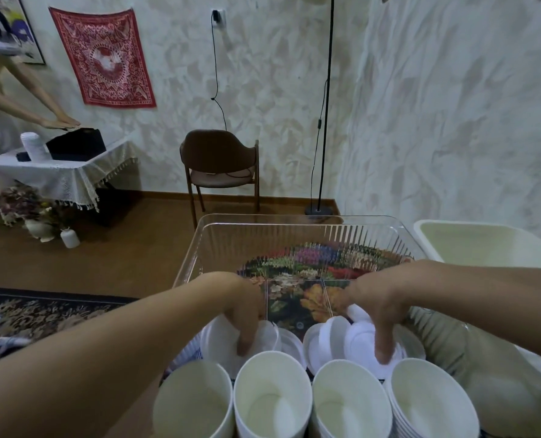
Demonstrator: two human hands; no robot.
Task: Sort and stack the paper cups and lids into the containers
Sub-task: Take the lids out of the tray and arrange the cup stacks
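A room with pale textured walls fills the upper frame: a red patterned cloth (pixel 103 56) hangs at upper left, a brown chair (pixel 220 167) stands against the wall at centre, and a black floor lamp pole (pixel 327 102) rises right of it. At far left, a small surface under a white lace cloth (pixel 57 175) carries a stack of white cups and a dark box, with another person's arm stretched over them.

In the lower middle, a clear plastic container (pixel 231 235) sits on a floral cloth, with a cream tub (pixel 490 241) at right edge. Both hands reach into the clear container. The left hand (pixel 245 314) has its fingers curled down onto a white lid (pixel 221 343) at the container's near left. The right hand (pixel 378 306) pinches a white lid (pixel 362 341) among a loose pile of lids at the near right. Four open white paper cups (pixel 272 396) line the bottom of the frame, just in front of the lids; the rightmost cup is nested in a stack.
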